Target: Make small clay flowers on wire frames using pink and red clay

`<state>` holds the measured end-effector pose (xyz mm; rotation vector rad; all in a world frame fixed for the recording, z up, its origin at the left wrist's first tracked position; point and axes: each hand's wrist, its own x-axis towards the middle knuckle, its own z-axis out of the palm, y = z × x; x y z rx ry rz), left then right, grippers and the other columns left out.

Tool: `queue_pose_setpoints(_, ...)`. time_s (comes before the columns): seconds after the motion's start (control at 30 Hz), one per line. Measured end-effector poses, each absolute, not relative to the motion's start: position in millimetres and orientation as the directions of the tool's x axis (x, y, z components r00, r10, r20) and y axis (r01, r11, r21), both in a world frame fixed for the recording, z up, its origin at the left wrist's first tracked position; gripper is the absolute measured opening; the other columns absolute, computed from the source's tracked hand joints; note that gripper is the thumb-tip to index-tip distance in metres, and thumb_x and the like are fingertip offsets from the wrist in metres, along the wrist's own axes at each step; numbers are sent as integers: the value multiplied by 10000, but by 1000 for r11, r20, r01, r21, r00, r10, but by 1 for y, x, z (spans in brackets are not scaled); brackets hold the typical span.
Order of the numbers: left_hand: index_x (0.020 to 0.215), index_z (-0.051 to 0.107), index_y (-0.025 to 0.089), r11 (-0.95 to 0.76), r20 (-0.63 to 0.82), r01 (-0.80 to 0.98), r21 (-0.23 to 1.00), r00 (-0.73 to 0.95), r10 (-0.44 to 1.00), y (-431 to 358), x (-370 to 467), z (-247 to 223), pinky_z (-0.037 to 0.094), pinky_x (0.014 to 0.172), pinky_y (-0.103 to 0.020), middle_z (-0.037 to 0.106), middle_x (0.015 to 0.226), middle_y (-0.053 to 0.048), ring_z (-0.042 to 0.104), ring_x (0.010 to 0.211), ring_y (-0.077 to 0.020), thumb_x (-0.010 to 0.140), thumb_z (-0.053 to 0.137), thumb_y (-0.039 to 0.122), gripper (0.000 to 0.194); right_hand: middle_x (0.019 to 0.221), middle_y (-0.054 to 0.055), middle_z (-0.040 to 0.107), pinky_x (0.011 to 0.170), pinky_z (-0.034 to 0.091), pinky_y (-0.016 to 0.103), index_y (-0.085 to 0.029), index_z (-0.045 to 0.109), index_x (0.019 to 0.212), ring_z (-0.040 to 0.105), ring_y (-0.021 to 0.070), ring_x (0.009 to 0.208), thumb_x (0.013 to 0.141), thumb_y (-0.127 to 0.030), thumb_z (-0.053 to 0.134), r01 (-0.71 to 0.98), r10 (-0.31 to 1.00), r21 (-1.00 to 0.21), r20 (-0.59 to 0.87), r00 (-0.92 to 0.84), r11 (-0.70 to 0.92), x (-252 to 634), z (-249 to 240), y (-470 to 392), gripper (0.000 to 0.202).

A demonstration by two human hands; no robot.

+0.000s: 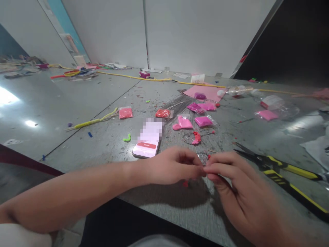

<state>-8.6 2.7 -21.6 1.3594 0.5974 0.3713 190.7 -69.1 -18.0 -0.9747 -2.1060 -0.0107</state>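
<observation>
My left hand (177, 167) and my right hand (239, 187) meet over the grey table, fingertips pinched together. Whatever lies between the fingertips is too small to make out. Partly hidden behind them is a bit of thin wire (202, 156) with a red dot beside it. A red scrap (185, 184) shows below my left hand. Just beyond the hands lies a looped wire piece (196, 138) with red and pink petal-like bits on it. An opened pink packet of soft, clay-like stuff (183, 122) sits past that, next to a closed magenta packet (203, 121).
A phone (147, 140) with a lit screen lies left of the hands. Black-and-yellow pliers (282, 175) lie at the right. Further back are a bundle of thin wires (177, 104), a pink sheet (189, 91), a clear bottle (279, 104) and a yellow cord (128, 76).
</observation>
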Motion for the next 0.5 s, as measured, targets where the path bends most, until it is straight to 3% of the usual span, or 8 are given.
queue_pose_setpoints(0.23,835,653,149,220,-180,61,974,799,574,0,-8,-28,445,600,-223,609,713,25,556,623,-87,884,679,240,107,992,51,678,755,585,285,-201,675,1107,670,155,891,967,-89,606,631,604,-247,661,-445,735,193,-22,-68,192)
queue_pose_setpoints(0.5,825,658,138,209,-160,44,977,797,582,-1,-11,-21,427,612,-224,597,678,18,542,625,-89,895,685,256,139,1014,52,692,781,602,279,-205,708,1093,689,155,924,964,-118,629,634,622,-275,659,-423,723,194,-18,-70,174)
